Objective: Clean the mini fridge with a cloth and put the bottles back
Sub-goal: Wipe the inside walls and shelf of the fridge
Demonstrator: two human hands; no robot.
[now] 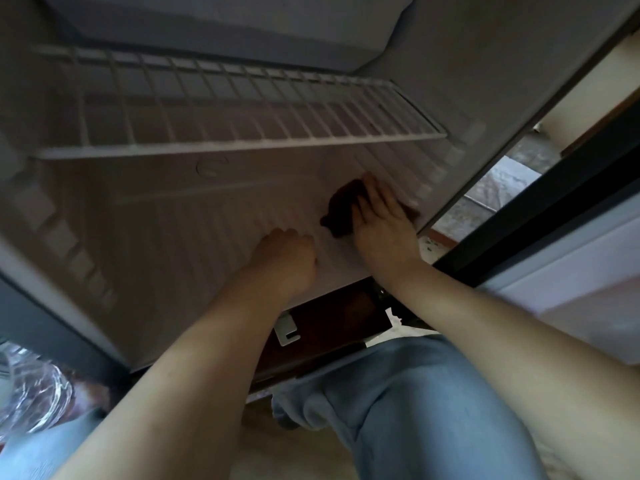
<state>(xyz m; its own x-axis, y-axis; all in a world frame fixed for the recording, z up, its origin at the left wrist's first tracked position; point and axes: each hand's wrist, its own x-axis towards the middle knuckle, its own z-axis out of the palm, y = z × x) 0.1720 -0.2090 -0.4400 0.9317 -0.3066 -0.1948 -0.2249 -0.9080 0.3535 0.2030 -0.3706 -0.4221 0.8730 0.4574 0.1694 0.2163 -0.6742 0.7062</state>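
Observation:
The mini fridge stands open, and its ribbed white floor fills the middle of the view. A dark brown cloth lies on the floor near the right wall. My right hand lies over the cloth with its fingers spread flat, pressing it down. My left hand rests on the fridge floor just left of the cloth, its fingers bent under. No bottle stands inside the fridge.
A white wire shelf spans the fridge above the floor. The fridge door stands open at the right. Clear plastic bottles lie at the lower left. My knee in blue jeans is below.

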